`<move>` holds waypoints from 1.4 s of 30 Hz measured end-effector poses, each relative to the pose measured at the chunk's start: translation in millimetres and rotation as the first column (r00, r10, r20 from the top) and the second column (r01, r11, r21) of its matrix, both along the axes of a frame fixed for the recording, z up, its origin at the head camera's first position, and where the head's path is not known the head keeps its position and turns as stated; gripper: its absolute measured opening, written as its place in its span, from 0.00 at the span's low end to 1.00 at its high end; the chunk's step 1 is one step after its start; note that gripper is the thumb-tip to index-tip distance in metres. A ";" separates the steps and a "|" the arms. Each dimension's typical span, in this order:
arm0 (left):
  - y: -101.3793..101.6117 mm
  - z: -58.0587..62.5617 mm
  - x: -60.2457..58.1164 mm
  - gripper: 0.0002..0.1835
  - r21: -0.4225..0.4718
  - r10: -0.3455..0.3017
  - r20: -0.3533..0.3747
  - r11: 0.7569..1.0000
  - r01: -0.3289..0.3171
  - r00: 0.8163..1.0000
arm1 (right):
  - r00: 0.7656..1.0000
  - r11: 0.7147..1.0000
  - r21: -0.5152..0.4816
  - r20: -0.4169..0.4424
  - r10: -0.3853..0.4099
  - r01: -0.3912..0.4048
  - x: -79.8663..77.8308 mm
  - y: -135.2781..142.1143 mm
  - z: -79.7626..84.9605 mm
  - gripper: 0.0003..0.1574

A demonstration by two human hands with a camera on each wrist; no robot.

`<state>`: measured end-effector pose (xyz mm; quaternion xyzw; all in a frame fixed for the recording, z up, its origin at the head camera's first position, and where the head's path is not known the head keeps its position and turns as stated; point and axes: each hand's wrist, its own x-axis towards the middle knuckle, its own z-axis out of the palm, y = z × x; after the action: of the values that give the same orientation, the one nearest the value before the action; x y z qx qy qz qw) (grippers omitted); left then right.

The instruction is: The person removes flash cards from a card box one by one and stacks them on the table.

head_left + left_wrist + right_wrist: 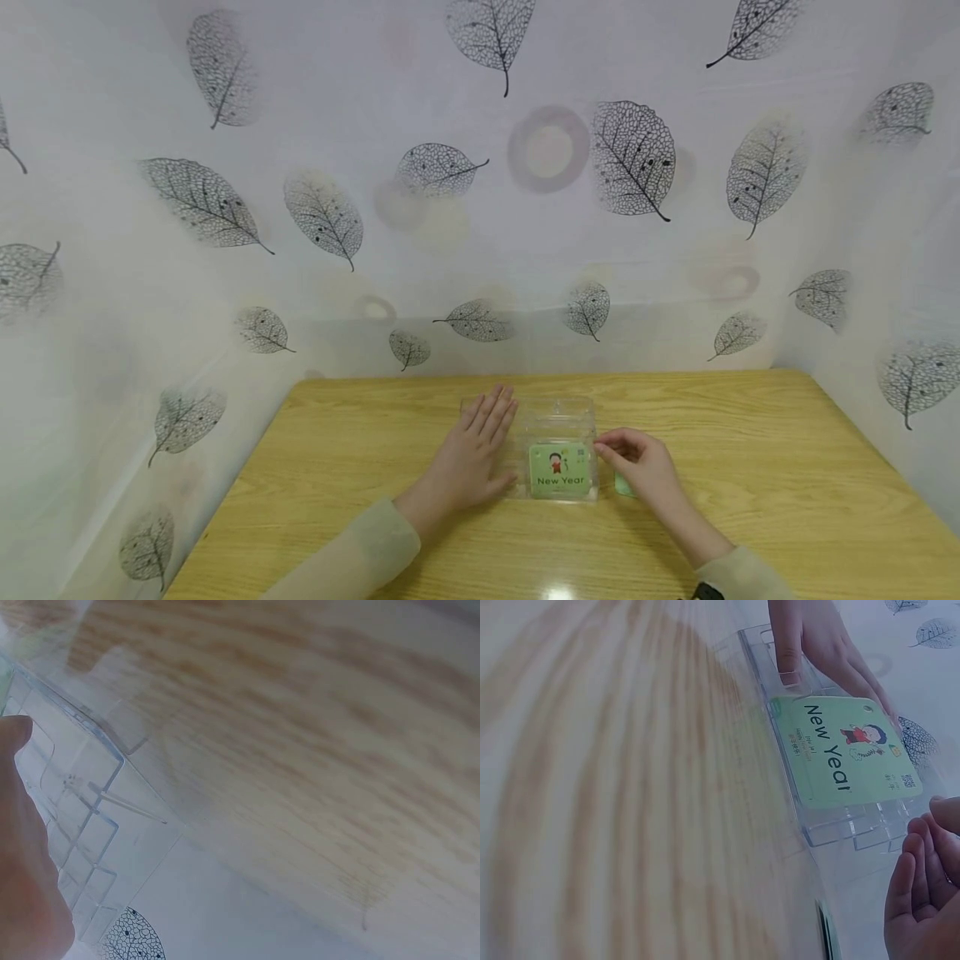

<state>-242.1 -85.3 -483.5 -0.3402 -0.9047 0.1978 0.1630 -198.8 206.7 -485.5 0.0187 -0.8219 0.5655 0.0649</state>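
The clear box (558, 427) — likely light, stiff — is best held by edges. The left hand (474, 457) is laid flat; whether anything is pinched by the right hand (643, 462) cannot be told.

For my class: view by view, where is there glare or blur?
Head: bright glare spot on the table at the picture's bottom; left wrist: hazy, soft wood grain, the clear tray crisper; right wrist: foreground grain blurred, "New Year" on the green card legible.

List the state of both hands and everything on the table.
Box: clear, resting on the table; whether lidded, unclear
New Year card: in the box, printed side up
Other green card: right of the box, partly hidden
Left hand: fingers straight, on the box's left side
Right hand: fingers bent, at the box's right edge; grip unclear
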 end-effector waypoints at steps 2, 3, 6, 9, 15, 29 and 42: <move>0.2 0.6 0.7 0.55 0.006 0.002 0.009 1.000 -0.002 1.000 | 1.000 1.000 0.006 0.004 -0.004 0.004 -0.6 -0.5 -1.0 0.08; 0.4 0.9 1.0 0.55 0.007 0.003 0.015 1.000 -0.003 1.000 | 1.000 1.000 0.005 0.008 -0.005 0.005 -1.0 -0.8 -1.3 0.08; 0.7 0.9 1.2 0.56 0.006 0.007 0.019 1.000 -0.007 1.000 | 1.000 1.000 0.011 0.016 -0.013 0.013 -1.6 -1.3 -2.3 0.08; 1.0 0.1 0.9 0.56 0.000 0.015 0.026 1.000 -0.015 1.000 | 1.000 1.000 0.013 0.021 -0.019 0.019 -1.7 -2.1 -2.6 0.09; 1.5 -1.5 0.3 0.56 -0.016 0.025 0.025 1.000 -0.025 0.999 | 0.999 0.999 0.027 0.025 -0.033 0.032 -1.3 -4.2 -2.2 0.09; 1.0 -0.3 0.0 0.56 0.010 -0.001 0.002 1.000 0.001 1.000 | 1.000 0.999 0.029 0.015 -0.015 0.014 -2.6 -5.6 -2.5 0.10; 1.3 -1.8 -1.2 0.56 -0.027 0.028 0.014 0.999 -0.028 1.000 | 0.998 1.000 0.027 0.063 0.012 -0.014 -2.3 -5.5 -1.5 0.13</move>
<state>-243.3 -84.0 -485.3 -0.3310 -0.9078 0.2097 0.1494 -201.1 201.2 -487.0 0.0070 -0.8310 0.5550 0.0351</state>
